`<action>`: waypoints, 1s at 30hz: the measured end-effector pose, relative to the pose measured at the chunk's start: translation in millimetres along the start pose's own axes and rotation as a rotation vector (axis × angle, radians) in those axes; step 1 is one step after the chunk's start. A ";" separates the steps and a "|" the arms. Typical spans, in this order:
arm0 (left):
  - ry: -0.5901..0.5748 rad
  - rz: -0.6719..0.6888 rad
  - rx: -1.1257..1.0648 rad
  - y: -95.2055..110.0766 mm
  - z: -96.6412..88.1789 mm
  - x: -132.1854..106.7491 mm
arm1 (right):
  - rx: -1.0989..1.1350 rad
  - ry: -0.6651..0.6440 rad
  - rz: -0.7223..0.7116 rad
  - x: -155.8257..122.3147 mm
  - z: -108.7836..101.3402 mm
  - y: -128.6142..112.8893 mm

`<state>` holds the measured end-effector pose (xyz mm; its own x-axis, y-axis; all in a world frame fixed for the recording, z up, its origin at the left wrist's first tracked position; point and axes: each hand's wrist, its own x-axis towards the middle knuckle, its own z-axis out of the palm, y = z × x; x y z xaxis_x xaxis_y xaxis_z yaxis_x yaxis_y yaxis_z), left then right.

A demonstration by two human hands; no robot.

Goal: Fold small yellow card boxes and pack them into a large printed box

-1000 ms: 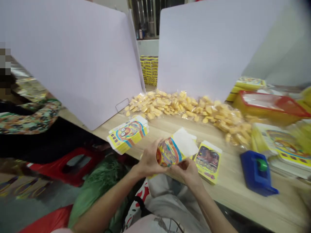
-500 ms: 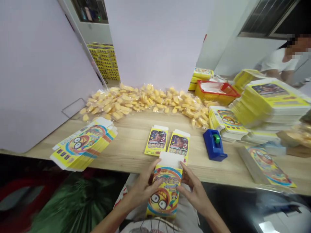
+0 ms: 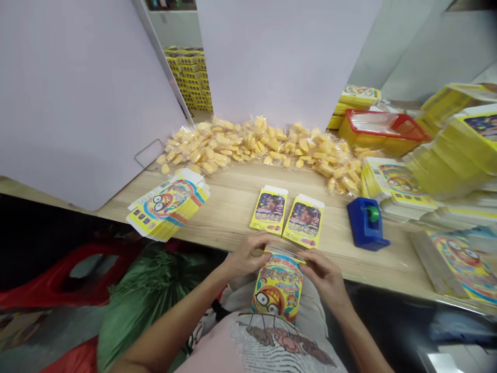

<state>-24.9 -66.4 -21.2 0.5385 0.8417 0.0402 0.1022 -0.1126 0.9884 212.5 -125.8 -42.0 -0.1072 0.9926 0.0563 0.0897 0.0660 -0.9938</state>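
Note:
A yellow printed cardboard box [image 3: 278,285] with a big-eyed cartoon face stands against my lap, below the table's front edge. My left hand [image 3: 250,254] grips its upper left corner, thumb on the front. At the upper right corner, my right hand [image 3: 324,267] pinches the box between thumb and fingers. The white top flap shows only as a thin strip between the hands. Just beyond them, a small yellow box [image 3: 269,210] and a second small box [image 3: 304,221] lie side by side on the table.
Clear bags of yellow pieces [image 3: 248,142] line the table's back. Flattened cartons [image 3: 166,204] are fanned out at left. A blue tape dispenser [image 3: 365,228] sits at right, near carton stacks [image 3: 399,181] and a red-and-yellow basket [image 3: 382,132]. A green sack [image 3: 143,290] is below left.
The white flap stood up from the box before; now it is folded down to a thin strip. Both hands have moved to the top corners. The view has shifted, with objects appearing further right.

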 end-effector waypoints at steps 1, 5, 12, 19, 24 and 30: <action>-0.028 0.020 0.054 2.4 -2.2 0.9 | -0.041 -0.035 -0.013 0.5 -2.0 -1.4; 0.008 0.030 0.110 10.1 -1.8 2.9 | -0.120 -0.067 0.003 2.7 -4.5 -6.3; 0.097 -0.119 -0.074 8.0 6.4 11.5 | -0.165 0.046 0.129 13.6 4.1 -14.6; 0.042 -0.089 -0.055 3.2 0.4 19.2 | -0.162 0.070 0.085 14.6 3.2 -21.2; 0.016 -0.039 -0.065 -5.1 1.8 7.0 | -0.062 0.104 0.064 0.8 12.2 -9.3; 0.077 -0.156 -0.172 -7.4 13.7 0.8 | -0.064 0.153 0.030 -11.9 22.8 -7.5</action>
<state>-13.8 -72.1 -30.6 0.4613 0.8804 -0.1100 0.0315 0.1077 0.9937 190.5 -140.5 -37.5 0.0476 0.9978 0.0451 0.1544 0.0373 -0.9873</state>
